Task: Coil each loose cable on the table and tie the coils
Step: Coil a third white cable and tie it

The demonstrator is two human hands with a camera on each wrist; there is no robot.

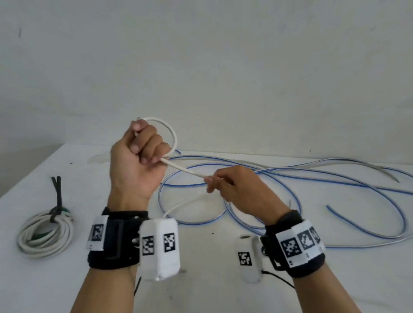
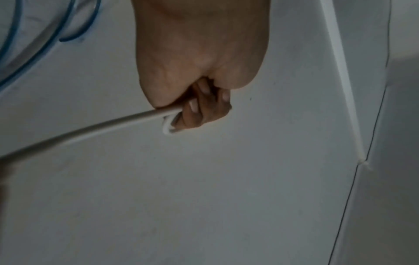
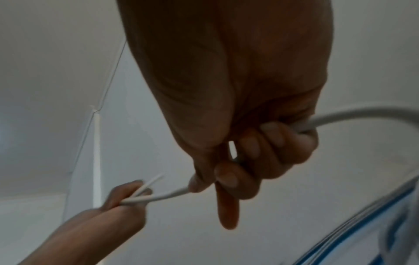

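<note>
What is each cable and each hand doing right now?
White cable: held up, first loop made, not tied.
Left hand: grips the loop.
Right hand: pinches the straight part of the white cable.
Blue striped cable: loose, sprawled on the table.
Coiled cable: wound up, bound with a black tie.

Your forearms are bare, with no sleeves. Your left wrist wears a black strap (image 1: 116, 241) carrying white blocks (image 1: 159, 249) printed with black-and-white square markers, and a small metal screw shows at the mount. Your right wrist wears a matching black band (image 1: 302, 247), wrapped in a white marker strip, with a white camera pod (image 1: 248, 259) beside it. Thin black cables (image 1: 280, 279) trail from both wrist units.
</note>
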